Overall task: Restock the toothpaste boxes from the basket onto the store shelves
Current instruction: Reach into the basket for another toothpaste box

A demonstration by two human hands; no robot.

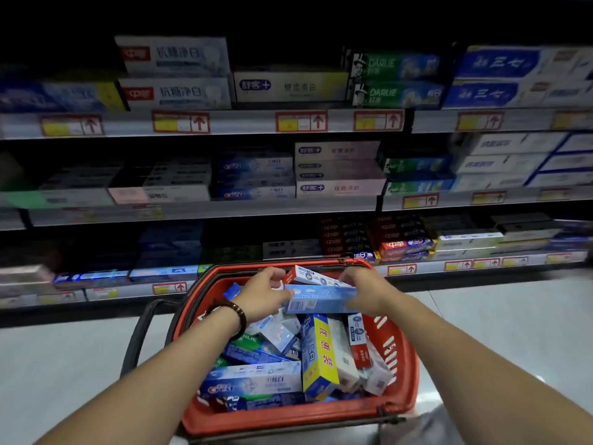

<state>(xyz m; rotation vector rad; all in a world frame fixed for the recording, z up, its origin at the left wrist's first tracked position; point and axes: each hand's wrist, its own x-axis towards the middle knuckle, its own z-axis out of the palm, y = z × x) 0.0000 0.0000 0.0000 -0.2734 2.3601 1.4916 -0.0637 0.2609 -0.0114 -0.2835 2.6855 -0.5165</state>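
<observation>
Grip: the left hand [268,295] and right hand [364,289] each clasp one end of a pale blue cardboard toothpaste box [321,301]; a red-and-white cardboard box [306,275] rides on top.
Where: the pair hangs over the 12 o'clock rim of the red plastic basket [282,420], above the heaped boxes [256,380].
Beyond: the grey metal store shelves [244,122] span 9 to 3 o'clock.
Doing it well: I'd say keep both ends level so the top box cannot slide, then match each brand to its row.

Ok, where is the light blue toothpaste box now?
Head view, centre: the light blue box is held between left hand and right hand over the far end of the red basket, a red-and-white box just behind it.
</observation>
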